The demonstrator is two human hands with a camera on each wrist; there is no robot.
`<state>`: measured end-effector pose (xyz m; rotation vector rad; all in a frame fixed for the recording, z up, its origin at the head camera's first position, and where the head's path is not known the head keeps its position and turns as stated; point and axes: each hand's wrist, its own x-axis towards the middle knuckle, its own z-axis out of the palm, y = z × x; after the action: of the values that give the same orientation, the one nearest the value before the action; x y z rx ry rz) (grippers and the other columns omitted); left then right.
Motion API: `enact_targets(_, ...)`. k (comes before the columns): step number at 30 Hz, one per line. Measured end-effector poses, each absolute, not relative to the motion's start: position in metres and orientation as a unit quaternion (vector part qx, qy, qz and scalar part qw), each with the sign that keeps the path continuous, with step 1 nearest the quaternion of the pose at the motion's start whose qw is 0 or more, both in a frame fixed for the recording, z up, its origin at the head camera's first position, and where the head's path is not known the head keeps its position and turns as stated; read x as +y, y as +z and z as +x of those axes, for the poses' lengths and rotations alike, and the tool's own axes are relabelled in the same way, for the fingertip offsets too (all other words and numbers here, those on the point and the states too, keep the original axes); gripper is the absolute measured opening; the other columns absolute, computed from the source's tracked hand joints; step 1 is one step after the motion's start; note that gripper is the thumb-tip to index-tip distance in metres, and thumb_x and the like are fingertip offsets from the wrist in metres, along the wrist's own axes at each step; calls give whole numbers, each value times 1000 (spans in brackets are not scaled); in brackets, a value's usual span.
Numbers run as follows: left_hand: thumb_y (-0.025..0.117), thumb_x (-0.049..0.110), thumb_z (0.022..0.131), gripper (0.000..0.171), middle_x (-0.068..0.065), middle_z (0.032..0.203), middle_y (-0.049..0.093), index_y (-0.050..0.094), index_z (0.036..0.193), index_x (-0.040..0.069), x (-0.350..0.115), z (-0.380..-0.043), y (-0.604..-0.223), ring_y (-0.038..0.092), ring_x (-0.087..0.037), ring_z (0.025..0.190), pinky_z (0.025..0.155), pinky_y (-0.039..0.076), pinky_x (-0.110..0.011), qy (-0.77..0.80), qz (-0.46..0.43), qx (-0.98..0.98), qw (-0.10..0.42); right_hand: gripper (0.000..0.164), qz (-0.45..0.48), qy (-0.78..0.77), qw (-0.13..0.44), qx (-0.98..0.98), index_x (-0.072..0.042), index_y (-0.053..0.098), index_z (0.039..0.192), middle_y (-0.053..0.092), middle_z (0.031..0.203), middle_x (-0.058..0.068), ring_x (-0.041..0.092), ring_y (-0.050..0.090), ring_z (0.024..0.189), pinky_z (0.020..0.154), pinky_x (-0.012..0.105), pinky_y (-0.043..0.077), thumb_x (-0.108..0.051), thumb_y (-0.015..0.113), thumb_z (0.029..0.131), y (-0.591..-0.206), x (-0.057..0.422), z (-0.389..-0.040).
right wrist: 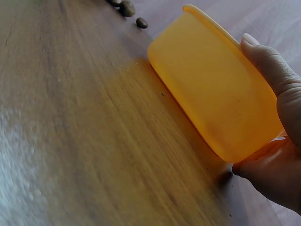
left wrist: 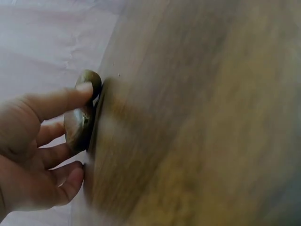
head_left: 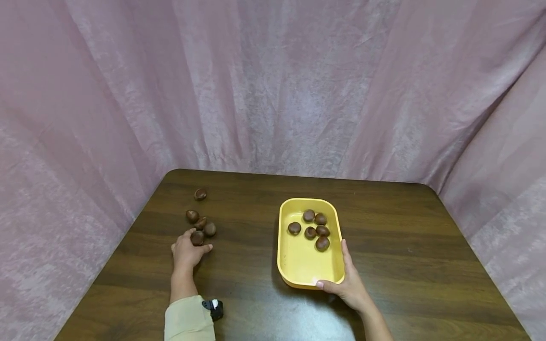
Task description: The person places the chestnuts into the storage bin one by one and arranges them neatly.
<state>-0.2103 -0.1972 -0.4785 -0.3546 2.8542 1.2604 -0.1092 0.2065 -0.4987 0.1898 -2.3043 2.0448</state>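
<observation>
At the left of the table, my left hand (head_left: 187, 251) reaches round a glossy brown chestnut (head_left: 197, 237), thumb spread away from the fingers. In the left wrist view its fingers lie behind the nearer chestnut (left wrist: 79, 127), and the thumb tip overlaps a second chestnut (left wrist: 90, 80). More chestnuts lie just beyond it, among them a paler one (head_left: 210, 229). My right hand (head_left: 351, 286) grips the near right corner of a yellow plastic box (head_left: 294, 270), thumb at the rim and fingers along the side. Several chestnuts (head_left: 322, 244) sit inside, mostly towards the far end.
One chestnut (head_left: 200, 194) lies apart, farther back at the left. Brown wooden table (head_left: 247, 208) stretches between the left-hand group and the box. Pink curtains (head_left: 298, 94) hang behind the table and along both sides. A black device (head_left: 214, 309) is strapped at the left sleeve.
</observation>
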Motion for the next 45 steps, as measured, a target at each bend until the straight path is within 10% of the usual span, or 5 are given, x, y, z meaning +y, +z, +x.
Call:
enact_targets(14,76,9,74,44,-24,111,58,60,114,-1,-205,-203,-479,42,-46,109,92,32,-54,385,-107,916,-29,125,44,655,26,-754,-20,-5,150,10,151,20,37,39,121,97,30,33,-5,85,64,-502,207,-109)
enact_targets(45,76,9,73,38,-5,99,61,63,109,8,-129,-207,-446,51,-20,83,73,42,-34,471,52,881,-7,125,53,657,28,-751,-19,-6,150,10,151,21,37,41,118,96,27,34,-4,84,65,-505,207,-110)
